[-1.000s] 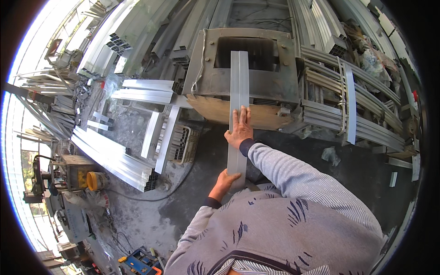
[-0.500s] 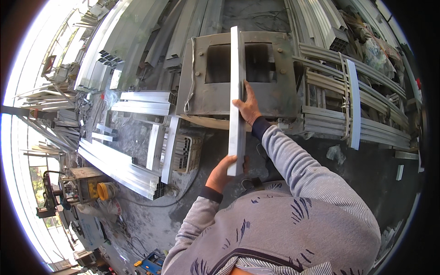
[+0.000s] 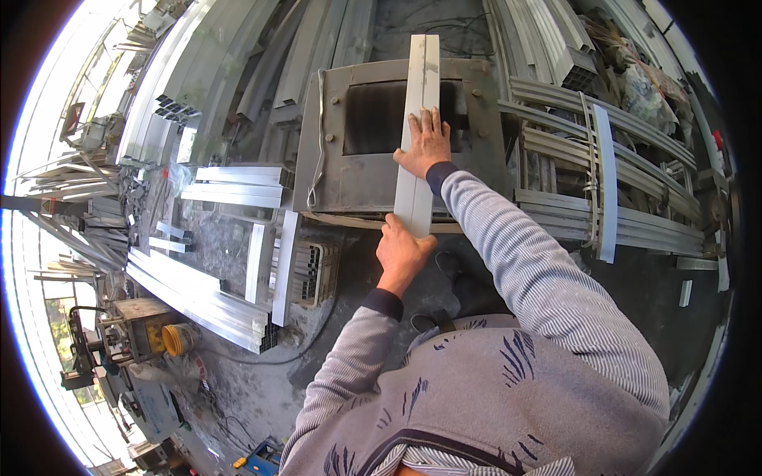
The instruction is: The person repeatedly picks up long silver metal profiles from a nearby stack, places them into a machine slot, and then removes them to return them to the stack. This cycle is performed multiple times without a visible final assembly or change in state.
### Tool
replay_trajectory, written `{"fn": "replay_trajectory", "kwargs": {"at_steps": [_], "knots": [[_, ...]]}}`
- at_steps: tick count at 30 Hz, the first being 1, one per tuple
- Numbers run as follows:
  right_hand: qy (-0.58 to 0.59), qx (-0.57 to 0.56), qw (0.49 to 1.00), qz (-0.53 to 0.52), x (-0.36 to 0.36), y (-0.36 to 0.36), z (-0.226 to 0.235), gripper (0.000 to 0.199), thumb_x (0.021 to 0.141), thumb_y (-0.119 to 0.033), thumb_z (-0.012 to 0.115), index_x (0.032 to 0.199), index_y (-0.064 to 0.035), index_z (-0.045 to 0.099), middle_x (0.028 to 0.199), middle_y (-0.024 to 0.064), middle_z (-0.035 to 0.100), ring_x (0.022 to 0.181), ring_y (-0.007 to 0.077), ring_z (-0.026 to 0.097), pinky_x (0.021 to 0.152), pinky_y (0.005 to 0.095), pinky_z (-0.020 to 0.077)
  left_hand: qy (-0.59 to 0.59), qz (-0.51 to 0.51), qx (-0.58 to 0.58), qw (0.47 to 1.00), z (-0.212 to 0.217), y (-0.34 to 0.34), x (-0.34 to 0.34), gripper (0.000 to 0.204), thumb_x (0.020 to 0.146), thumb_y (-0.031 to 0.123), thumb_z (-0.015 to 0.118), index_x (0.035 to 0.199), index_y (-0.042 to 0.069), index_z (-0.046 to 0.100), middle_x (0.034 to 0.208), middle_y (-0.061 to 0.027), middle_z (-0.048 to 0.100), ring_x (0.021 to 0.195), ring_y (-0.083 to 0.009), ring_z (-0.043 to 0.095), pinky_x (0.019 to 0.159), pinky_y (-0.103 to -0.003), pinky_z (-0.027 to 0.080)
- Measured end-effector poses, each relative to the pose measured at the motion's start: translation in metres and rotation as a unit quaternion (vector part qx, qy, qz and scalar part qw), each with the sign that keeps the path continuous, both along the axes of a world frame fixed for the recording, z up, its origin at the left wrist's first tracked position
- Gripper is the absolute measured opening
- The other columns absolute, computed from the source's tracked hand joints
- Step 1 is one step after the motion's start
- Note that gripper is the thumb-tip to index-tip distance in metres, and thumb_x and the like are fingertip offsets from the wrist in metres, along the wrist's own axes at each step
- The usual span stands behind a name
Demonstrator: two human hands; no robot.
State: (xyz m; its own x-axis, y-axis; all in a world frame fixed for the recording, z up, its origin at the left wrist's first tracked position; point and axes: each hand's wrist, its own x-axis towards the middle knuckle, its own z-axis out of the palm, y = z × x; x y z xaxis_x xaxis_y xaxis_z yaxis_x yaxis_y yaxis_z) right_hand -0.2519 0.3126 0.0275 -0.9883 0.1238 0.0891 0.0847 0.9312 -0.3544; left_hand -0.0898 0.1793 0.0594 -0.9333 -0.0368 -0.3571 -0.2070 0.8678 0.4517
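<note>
A long silvery metal bar (image 3: 413, 194) with a seam along its upper face reaches away from me across a grey metal stand (image 3: 365, 178). My left hand (image 3: 401, 252) is closed round the bar's near end, with its thumb toward the right edge. Farther along, my right hand (image 3: 425, 147) lies on top of the bar, fingers spread and pointing away, thumb at the left edge. Dark rectangular openings (image 3: 373, 119) in the stand show on both sides of the bar. What supports the bar's underside is hidden.
Stacked metal tubes (image 3: 206, 289) lie on the floor at left, near a crate (image 3: 325, 274) of short pieces. Bundled frames (image 3: 556, 147) stand at right. A yellow bucket (image 3: 178, 339) sits by a small machine at far left. My feet are just below the stand.
The bar has turned to show a wider, seamed face and sits farther away. My right hand has gone from gripping its side to lying on top; my left hand has moved forward with the near end.
</note>
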Motion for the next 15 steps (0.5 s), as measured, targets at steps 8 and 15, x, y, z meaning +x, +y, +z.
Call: {"fn": "replay_trajectory", "kwargs": {"at_steps": [8, 15], "knots": [[0.037, -0.004, 0.999, 0.020, 0.088, -0.023, -0.027, 0.091, 0.083, -0.042, 0.076, 0.160, -0.0048, 0.043, 0.168, 0.0213, 0.029, 0.161, 0.0411, 0.018, 0.129, 0.0523, 0.0242, 0.001, 0.019, 0.024, 1.000, -0.036, -0.020, 0.089, 0.077, 0.073, 0.037, 0.086, 0.125, -0.002, 0.044, 0.119, -0.0267, 0.061, 0.109, -0.0468, 0.067, 0.090, -0.053, 0.057], [0.017, -0.027, 0.999, 0.039, 0.156, -0.049, -0.042, 0.094, 0.083, -0.042, 0.075, 0.161, -0.0039, 0.040, 0.170, 0.0218, 0.025, 0.162, 0.0426, 0.015, 0.129, 0.0542, 0.0223, 0.002, 0.030, 0.008, 1.000, -0.060, -0.047, 0.160, 0.078, 0.071, 0.038, 0.088, 0.124, -0.001, 0.045, 0.119, -0.0256, 0.061, 0.108, -0.0456, 0.067, 0.089, -0.053, 0.058]]}}
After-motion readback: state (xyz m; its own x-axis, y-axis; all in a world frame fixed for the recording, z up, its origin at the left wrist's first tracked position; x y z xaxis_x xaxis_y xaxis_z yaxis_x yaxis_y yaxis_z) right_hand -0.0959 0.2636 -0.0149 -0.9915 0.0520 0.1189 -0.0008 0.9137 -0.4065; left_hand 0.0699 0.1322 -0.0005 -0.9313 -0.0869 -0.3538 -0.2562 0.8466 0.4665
